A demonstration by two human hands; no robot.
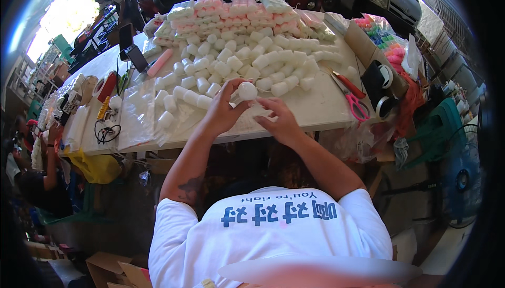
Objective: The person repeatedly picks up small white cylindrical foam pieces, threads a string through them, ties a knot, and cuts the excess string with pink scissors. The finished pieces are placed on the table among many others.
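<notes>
Above the near edge of the table, my left hand (223,108) grips a small white cylinder (247,91) between thumb and fingers, its round end turned up. Just right of it is my right hand (278,119), with its thumb and index finger apart and the fingertips close to the cylinder's lower side. Whether they touch it is hard to see. Beyond both hands spreads a heap of similar white cylinders (226,62), some lying end to end in rows. A few loose ones (166,120) lie left of my left forearm.
Clear bags of pink and white pieces (231,14) are stacked at the back of the table (326,114). Pink-handled scissors (357,108) and a red-handled tool (351,85) lie right. A phone on a stand (131,51) and a cable (108,131) are left. A person (44,170) sits far left.
</notes>
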